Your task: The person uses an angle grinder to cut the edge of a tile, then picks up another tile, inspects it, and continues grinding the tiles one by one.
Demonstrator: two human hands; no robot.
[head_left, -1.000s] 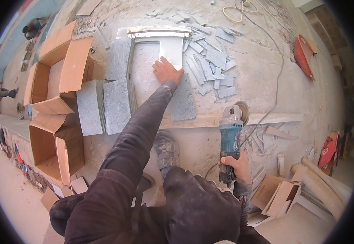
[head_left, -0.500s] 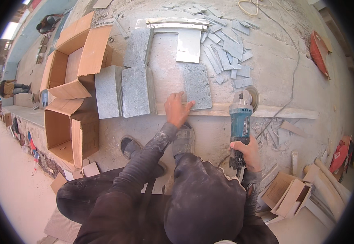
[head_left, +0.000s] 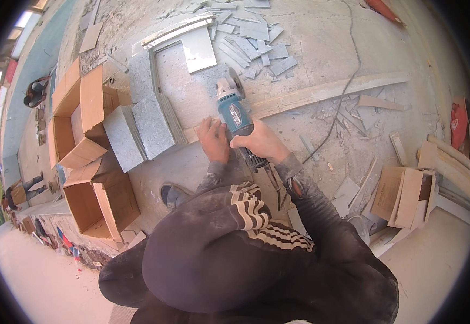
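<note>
My right hand grips a teal angle grinder, its disc angled forward over a grey stone tile. My left hand is just left of the grinder's handle, fingers bent and slightly apart on the near edge of the work; what lies under the fingertips is partly hidden. Beyond sits a white-faced piece beside pale strips. Stacks of grey tiles stand to the left, and scattered offcuts lie at the back.
Open cardboard boxes stand left. A long plank crosses the floor under a dark cable. Broken boxes and boards lie right, near red objects. Two other people are at the far left, away from my hands.
My right hand has swung the grinder left and forward over the tile. My left hand has drawn back from the white piece to beside the grinder. The view has shifted and turned.
</note>
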